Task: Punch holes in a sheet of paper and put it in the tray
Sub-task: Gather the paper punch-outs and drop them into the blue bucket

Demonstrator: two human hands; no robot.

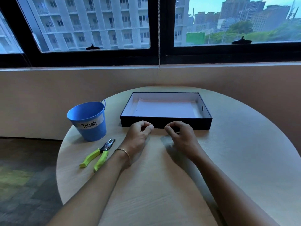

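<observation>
A dark blue tray [166, 123] with a white inside stands at the far middle of the round table. A white sheet of paper [164, 109] lies flat in it, with a small hole visible near its left edge. A hole punch [99, 153] with lime-green handles lies on the table to the left. My left hand [140, 133] and my right hand [180, 134] hover just in front of the tray's near wall, fingers curled, each holding nothing.
A blue bucket [88, 119] labelled "Trash" stands at the left of the light wooden table [236, 160], behind the punch. A wall and dark-framed windows rise behind the table. A blind cord [159, 38] hangs at the centre.
</observation>
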